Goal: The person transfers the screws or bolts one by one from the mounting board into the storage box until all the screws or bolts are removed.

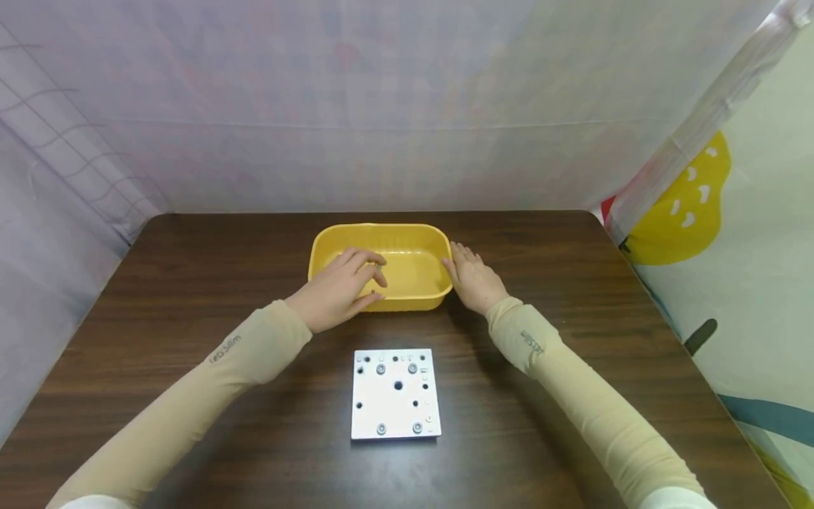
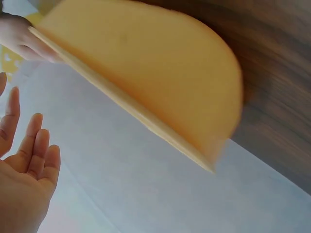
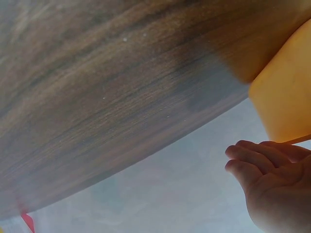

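A yellow plastic basin (image 1: 413,272) sits toward the back of the table. Above its left part hovers my left hand (image 1: 337,286), fingers loosely bent and spread; small dark specks show near the fingertips, too small to identify. In the left wrist view that hand (image 2: 26,174) appears beside the basin's rim (image 2: 131,109) with nothing visible in its fingers. My right hand (image 1: 475,279) rests against the basin's right side, its fingers extended along the outside. Closer to me lies a square white plate (image 1: 388,410) with several holes and metal screws.
The dark wood table (image 1: 210,283) runs up to a pale curtain (image 1: 381,106) at the back. At the right hangs a light cloth with a yellow printed shape (image 1: 683,205).
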Demonstrator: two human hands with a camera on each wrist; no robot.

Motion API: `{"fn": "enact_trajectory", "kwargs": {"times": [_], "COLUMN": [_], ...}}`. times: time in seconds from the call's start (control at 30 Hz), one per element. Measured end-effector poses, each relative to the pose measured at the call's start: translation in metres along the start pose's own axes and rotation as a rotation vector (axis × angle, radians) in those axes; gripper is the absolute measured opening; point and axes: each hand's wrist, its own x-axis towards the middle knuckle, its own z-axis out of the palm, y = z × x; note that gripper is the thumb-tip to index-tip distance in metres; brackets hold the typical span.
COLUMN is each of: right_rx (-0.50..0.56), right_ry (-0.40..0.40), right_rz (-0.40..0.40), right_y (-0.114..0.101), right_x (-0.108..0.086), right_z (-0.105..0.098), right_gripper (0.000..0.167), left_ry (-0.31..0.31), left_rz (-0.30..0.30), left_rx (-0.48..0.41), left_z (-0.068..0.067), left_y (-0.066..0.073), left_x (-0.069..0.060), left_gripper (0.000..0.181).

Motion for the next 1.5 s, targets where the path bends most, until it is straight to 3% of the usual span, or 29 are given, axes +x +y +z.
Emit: {"fn": "enact_trajectory", "kwargs": {"times": [0.2, 0.47, 0.63, 0.8, 1.07, 1.33, 1.5], "right_rx": [-0.003, 0.005, 0.012, 0.009, 0.000, 0.020, 0.017], "right_ry": [0.001, -0.001, -0.005, 0.002, 0.015, 0.007, 0.004], "right_rz": [-0.001, 0.007, 0.006, -0.003, -0.018, -0.004, 0.000], "right_y": [0.001, 0.002, 0.002, 0.003, 0.003, 0.002, 0.003], "right_x": [-0.001, -0.002, -0.002, -0.002, -0.001, -0.002, -0.002], "right_z": [0.000, -0.002, -0.001, -0.001, -0.001, -0.001, 0.000], "right_gripper": [0.059, 0.059, 0.059, 0.059, 0.059, 0.059, 0.059], "left_ry": [0.000, -0.004, -0.006, -0.048, -0.091, -0.166, -0.181], "left_rz": [0.087, 0.256, 0.344, 0.406, 0.420, 0.399, 0.396], "left_rx": [-0.023, -0.010, 0.013, 0.022, -0.007, -0.021, -0.016], "left_z": [0.005, 0.014, 0.021, 0.031, 0.043, 0.048, 0.050], "left_y": [0.032, 0.070, 0.086, 0.097, 0.103, 0.104, 0.104], "left_x": [-0.009, -0.018, -0.024, -0.030, -0.036, -0.036, -0.035], "left_gripper": [0.021, 0.019, 0.019, 0.022, 0.021, 0.024, 0.026]}}
